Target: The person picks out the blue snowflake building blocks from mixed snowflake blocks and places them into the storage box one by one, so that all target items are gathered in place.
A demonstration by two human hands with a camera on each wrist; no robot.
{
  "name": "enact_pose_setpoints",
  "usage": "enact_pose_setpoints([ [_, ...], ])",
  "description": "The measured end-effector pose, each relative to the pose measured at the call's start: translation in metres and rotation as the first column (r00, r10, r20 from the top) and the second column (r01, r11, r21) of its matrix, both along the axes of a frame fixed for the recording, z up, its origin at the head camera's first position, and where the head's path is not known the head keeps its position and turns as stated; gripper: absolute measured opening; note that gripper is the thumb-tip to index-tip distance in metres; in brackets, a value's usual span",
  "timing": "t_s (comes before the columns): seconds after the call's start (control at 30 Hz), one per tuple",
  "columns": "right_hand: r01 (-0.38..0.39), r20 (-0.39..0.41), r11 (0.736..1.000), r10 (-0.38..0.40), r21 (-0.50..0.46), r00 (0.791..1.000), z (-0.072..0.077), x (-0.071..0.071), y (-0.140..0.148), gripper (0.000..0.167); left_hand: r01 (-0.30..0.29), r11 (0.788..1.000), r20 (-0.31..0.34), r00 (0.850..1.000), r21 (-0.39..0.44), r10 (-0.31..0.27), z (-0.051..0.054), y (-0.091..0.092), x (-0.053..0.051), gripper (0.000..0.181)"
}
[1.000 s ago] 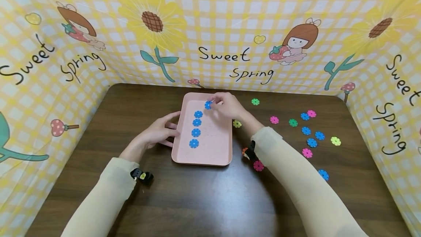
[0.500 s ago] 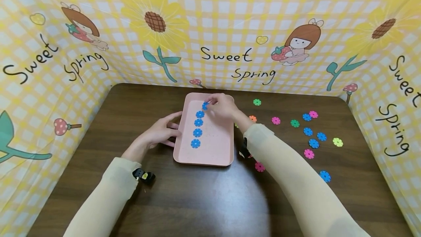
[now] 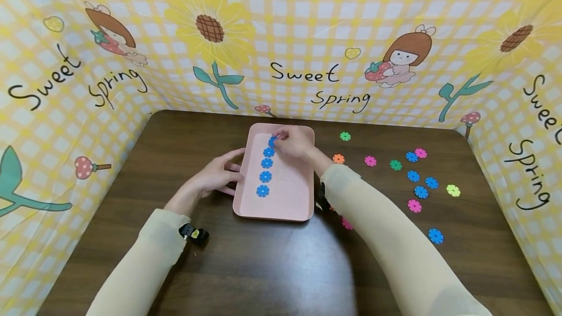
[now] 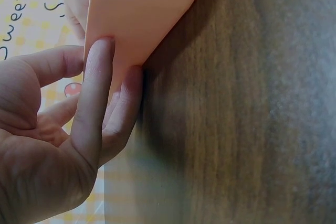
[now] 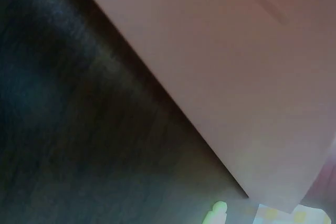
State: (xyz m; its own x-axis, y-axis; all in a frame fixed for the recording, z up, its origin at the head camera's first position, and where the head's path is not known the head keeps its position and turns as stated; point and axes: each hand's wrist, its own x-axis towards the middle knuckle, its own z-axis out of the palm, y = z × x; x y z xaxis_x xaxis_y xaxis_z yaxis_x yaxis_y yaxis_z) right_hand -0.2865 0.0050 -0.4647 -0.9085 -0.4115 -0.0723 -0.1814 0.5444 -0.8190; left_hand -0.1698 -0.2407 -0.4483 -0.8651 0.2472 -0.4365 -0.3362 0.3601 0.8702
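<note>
A pink tray [image 3: 291,194] lies on the table with a column of blue notched plastic discs [image 3: 265,176] along its left half. At the column's far end, my right hand [image 3: 295,143] pinches another blue notched disc [image 3: 271,142] between thumb and fingertips, close to the one below it. My left hand [image 3: 215,173] rests against the tray's left side. In the left wrist view, its fairly straight fingers [image 4: 94,93] touch the tray's outer wall [image 4: 142,9]. The right wrist view shows mostly the tray's side [image 5: 226,87]; the pinching fingertips are hidden there.
To the tray's right lie scattered notched discs: several blue ones [image 3: 421,192], pink ones [image 3: 414,206], an orange one [image 3: 338,159], green ones [image 3: 396,165] and a yellow-green one [image 3: 453,190]. A checked cloth [image 3: 303,18] surrounds the table's back and sides.
My right hand has moved slightly left with the blue disc, bringing it nearer the column's far end. The left hand stays at the tray's side. The head view has shifted a little.
</note>
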Motion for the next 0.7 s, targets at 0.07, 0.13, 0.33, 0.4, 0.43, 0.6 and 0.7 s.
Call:
enact_pose_setpoints([
  [0.07,-0.005,0.002,1.0,0.005,0.002,1.0,0.0,0.0,-0.001,0.02,-0.001,1.0,0.001,1.0,-0.001,0.001,0.0,0.0,0.0,0.086],
  [0.13,-0.009,0.002,1.0,0.009,0.004,1.0,0.0,0.0,-0.002,0.02,-0.001,1.0,0.002,1.0,0.002,0.001,-0.001,0.0,0.0,0.086],
  [0.33,-0.025,-0.005,1.0,0.025,0.016,1.0,0.004,0.002,0.001,0.026,-0.001,1.0,0.003,1.0,0.005,0.001,-0.002,0.0,-0.001,0.086],
  [0.4,-0.034,-0.005,0.999,0.034,0.025,0.999,0.007,0.003,0.003,0.028,-0.001,1.0,0.002,1.0,0.007,0.001,-0.002,0.0,-0.001,0.087],
  [0.43,-0.036,-0.005,0.999,0.036,0.031,0.999,0.009,0.004,0.004,0.029,0.0,1.0,0.001,1.0,0.006,0.0,-0.002,0.0,-0.001,0.087],
  [0.6,-0.028,-0.05,0.994,0.034,0.105,0.998,0.02,0.009,0.012,0.03,0.0,1.0,-0.003,1.0,-0.002,0.0,-0.001,0.0,-0.001,0.087],
  [0.7,-0.036,-0.077,0.991,0.046,0.127,0.996,0.027,0.012,0.021,0.031,0.002,1.0,-0.004,1.0,-0.007,-0.002,0.0,0.0,0.0,0.086],
])
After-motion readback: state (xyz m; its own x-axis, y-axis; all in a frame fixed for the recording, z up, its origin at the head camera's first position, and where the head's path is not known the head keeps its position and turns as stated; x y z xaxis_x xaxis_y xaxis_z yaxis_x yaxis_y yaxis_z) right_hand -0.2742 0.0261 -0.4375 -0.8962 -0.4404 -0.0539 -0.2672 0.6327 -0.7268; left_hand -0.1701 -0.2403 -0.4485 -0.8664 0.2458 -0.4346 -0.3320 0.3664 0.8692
